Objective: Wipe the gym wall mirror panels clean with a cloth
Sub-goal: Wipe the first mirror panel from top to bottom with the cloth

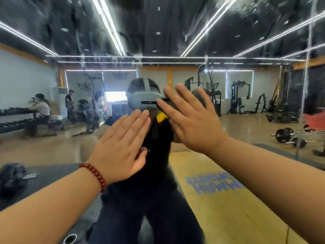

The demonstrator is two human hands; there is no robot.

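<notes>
The wall mirror (228, 41) fills the view, and its upper part is wet with droplets and running streaks. My right hand (191, 118) lies flat against the glass at head height, with straight, spread fingers pressing a cloth (162, 117). Only a yellow corner and a dark edge of the cloth show past the palm. My left hand (123, 145), with a red bead bracelet at the wrist, is flat and straight-fingered just left of it and holds nothing. Whether it touches the glass is unclear.
A vertical seam (305, 88) between mirror panels runs down the right side. The glass reflects me in a headset and black clothes, weight machines (241, 95), a barbell (288, 136) on the wooden floor, a dumbbell rack (12, 120) and people at the left.
</notes>
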